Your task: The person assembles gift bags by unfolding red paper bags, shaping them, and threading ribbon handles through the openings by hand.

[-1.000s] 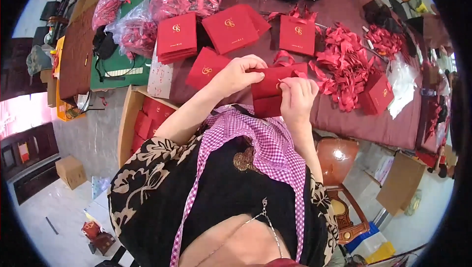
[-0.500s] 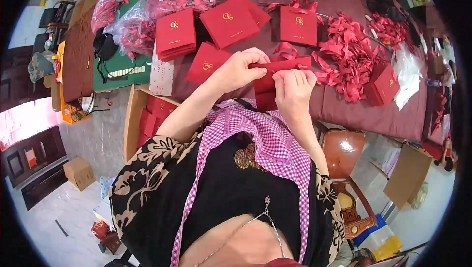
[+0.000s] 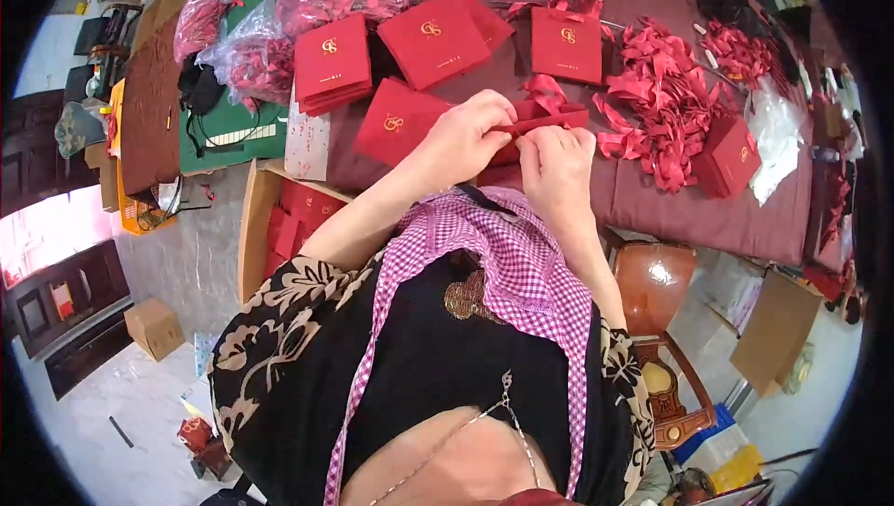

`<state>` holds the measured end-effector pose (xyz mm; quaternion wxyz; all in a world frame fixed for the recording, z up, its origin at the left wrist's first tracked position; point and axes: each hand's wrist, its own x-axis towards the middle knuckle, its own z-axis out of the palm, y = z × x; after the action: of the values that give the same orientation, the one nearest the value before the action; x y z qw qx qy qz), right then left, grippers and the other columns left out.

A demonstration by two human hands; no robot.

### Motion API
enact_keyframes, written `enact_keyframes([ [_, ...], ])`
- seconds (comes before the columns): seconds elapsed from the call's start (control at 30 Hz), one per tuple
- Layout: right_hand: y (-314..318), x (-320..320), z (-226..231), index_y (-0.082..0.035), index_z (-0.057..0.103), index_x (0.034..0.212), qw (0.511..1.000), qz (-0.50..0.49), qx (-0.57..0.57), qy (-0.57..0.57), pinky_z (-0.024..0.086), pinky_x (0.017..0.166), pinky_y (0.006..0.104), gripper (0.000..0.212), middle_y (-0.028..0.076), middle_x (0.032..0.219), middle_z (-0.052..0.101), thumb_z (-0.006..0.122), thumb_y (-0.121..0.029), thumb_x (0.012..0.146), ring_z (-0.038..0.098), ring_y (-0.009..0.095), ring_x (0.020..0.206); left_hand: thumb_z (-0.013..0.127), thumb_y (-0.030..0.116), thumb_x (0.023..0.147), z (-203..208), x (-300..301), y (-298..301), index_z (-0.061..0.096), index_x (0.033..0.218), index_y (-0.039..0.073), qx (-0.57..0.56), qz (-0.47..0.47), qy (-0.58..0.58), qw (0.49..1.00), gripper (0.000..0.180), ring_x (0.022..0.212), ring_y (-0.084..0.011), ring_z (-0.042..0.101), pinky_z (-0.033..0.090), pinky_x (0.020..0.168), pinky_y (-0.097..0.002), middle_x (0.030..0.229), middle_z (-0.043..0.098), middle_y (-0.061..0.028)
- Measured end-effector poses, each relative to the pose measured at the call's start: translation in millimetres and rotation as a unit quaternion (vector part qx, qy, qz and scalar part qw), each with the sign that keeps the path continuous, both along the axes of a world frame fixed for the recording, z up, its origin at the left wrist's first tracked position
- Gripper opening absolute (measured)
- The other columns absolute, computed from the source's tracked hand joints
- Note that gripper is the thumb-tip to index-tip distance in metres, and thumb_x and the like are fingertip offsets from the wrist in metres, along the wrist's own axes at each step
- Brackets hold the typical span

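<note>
Head view, fingers (image 3: 484, 129) hiding red bag (image 3: 545, 120) top

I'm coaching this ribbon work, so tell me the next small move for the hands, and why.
Probably draw the red ribbon snug across the red box. Both the left hand and the right hand pinch the ribbon right above the box at the table edge, and it looks loose, not yet a bow like those in the finished ribbon pile.

top: black, cream floral sleeves | scarf (image 3: 507, 255): pink-white gingham | arms: bare | necklace: thin chain
</note>
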<state>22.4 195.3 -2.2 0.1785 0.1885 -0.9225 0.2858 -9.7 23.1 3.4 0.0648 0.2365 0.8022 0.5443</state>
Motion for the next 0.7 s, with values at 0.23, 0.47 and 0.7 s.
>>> enact_keyframes([
  [0.23, -6, 4, -12, -0.006, 0.056, 0.077, 0.997, -0.02, -0.05, -0.056, 0.036, 0.076, 0.0381, 0.007, 0.008, 0.07, 0.056, 0.063, -0.007, 0.079, 0.055, 0.025, 0.069, 0.059, -0.003, 0.076, -2, 6, 4, 0.057, 0.089, -0.003, -0.078, 0.023, 0.094, 0.992, 0.013, 0.09, -0.0293, 0.06, 0.049, 0.076, -0.0337, 0.099, 0.058, -0.0125],
  [0.47, -8, 4, -11, -0.006, 0.056, 0.082, 0.998, -0.031, 0.029, 0.048, 0.036, 0.077, 0.0376, 0.008, 0.006, 0.074, 0.057, 0.064, -0.009, 0.079, 0.056, 0.023, 0.074, 0.059, -0.003, 0.077, -5, 6, 3, 0.058, 0.091, -0.003, -0.005, 0.039, 0.024, 0.999, 0.014, 0.094, -0.0251, 0.059, 0.047, 0.079, -0.0308, 0.101, 0.058, -0.0117],
  [0.7, 7, 3, -5, -0.009, 0.06, 0.082, 0.998, -0.044, -0.008, 0.032, 0.036, 0.077, 0.0356, 0.006, 0.003, 0.078, 0.062, 0.065, -0.01, 0.079, 0.058, 0.02, 0.075, 0.06, 0.002, 0.083, -46, 5, 0, 0.062, 0.099, -0.003, 0.15, 0.097, -0.195, 0.964, 0.018, 0.093, -0.0132, 0.057, 0.046, 0.079, -0.0256, 0.104, 0.061, -0.005],
])
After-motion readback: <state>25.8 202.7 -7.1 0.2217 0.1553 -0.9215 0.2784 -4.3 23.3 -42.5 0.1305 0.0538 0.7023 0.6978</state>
